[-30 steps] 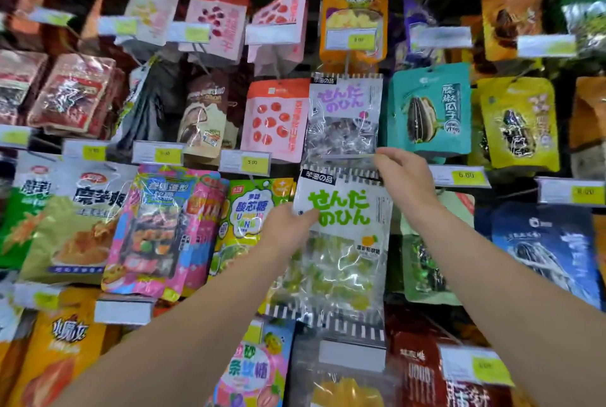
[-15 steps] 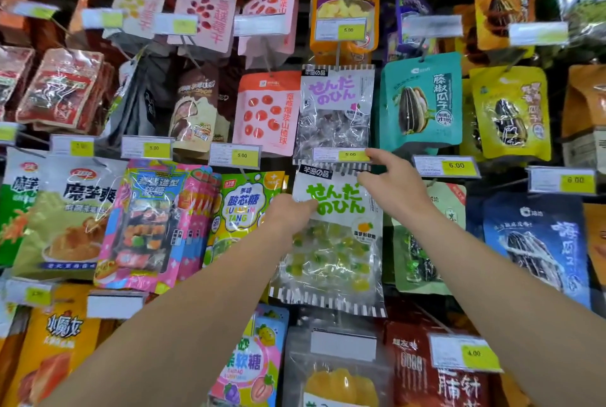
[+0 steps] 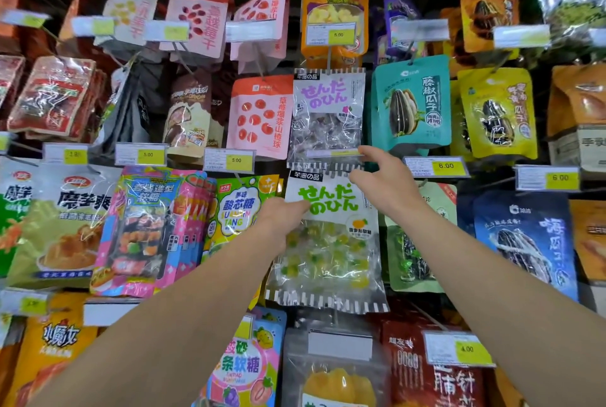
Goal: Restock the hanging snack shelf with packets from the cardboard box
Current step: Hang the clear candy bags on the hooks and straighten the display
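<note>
The clear plastic candy packet with green lettering and a striped black-and-white hem (image 3: 328,236) hangs in the middle row of the snack shelf, straight below a matching clear packet with purple lettering (image 3: 328,115). Your left hand (image 3: 282,219) lies against the green-lettered packet's left edge, but its fingers are hidden, so you cannot tell whether they grip it. Your right hand (image 3: 387,183) is at the packet's top right corner, fingers spread loosely, the forefinger reaching up to the small price tag strip (image 3: 331,153) at the purple packet's foot. Just left hangs a green-and-white sour candy bag (image 3: 239,210); to the right, a teal sunflower-seed pouch (image 3: 411,101).
</note>
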Demonstrator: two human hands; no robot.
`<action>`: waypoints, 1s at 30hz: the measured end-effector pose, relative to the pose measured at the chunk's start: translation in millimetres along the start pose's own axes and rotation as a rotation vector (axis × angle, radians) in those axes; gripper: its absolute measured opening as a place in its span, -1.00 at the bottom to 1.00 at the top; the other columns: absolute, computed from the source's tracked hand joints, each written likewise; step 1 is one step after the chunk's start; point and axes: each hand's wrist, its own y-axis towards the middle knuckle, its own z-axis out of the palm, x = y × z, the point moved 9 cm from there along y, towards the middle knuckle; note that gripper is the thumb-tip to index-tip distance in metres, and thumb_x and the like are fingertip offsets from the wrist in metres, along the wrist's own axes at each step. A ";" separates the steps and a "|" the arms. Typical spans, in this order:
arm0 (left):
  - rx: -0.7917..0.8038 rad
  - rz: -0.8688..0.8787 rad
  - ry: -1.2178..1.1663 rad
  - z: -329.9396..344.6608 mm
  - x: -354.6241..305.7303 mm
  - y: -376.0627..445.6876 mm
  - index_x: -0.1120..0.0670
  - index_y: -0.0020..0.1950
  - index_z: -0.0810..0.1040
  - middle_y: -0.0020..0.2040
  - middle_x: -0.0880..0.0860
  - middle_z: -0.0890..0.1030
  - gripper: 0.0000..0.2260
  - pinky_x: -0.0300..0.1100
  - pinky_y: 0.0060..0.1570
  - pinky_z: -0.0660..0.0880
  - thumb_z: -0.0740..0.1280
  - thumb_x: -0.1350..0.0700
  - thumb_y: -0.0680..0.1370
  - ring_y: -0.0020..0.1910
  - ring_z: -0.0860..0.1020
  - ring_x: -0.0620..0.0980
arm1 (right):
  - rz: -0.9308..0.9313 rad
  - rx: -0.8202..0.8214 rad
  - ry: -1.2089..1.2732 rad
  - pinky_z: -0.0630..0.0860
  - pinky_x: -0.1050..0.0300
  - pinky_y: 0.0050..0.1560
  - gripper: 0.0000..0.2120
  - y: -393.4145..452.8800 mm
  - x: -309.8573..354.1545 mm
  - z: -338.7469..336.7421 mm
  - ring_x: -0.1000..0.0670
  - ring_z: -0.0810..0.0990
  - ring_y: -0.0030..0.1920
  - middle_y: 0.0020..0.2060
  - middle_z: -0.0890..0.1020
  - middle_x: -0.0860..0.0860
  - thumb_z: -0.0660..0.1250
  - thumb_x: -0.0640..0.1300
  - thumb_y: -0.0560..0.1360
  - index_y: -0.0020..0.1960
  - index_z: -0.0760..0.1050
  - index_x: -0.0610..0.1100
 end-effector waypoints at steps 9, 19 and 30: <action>0.016 -0.044 0.003 4.9 8.5 8.5 0.20 0.20 0.54 0.03 0.17 0.62 -0.54 0.00 0.04 0.55 0.41 -0.04 0.41 0.05 0.57 0.21 | 0.008 0.014 -0.052 0.42 0.11 0.21 -0.39 -6.8 -5.6 2.8 -0.03 0.51 0.28 0.44 0.42 0.06 0.34 -0.09 0.52 0.54 0.29 0.03; 0.165 -0.124 -0.190 23.1 46.8 13.5 0.13 0.34 0.47 0.16 0.13 0.60 -0.11 0.21 0.07 0.58 0.46 -0.31 0.12 0.11 0.60 0.22 | 0.084 0.117 -0.284 0.24 0.04 0.40 -0.31 -54.9 -56.1 34.0 -0.10 0.24 0.47 0.48 0.22 0.01 0.37 -0.05 0.51 0.56 0.18 -0.05; 0.101 0.287 0.308 -2.9 32.8 -38.6 0.00 0.29 0.35 -0.22 0.06 0.62 -0.58 -0.16 -0.37 0.44 0.43 0.01 0.51 -0.37 0.55 0.04 | 0.143 0.020 -0.165 0.35 0.07 0.11 -0.35 -87.5 -90.4 43.3 -0.06 0.47 0.16 0.40 0.35 -0.06 0.39 -0.03 0.53 0.52 0.16 0.07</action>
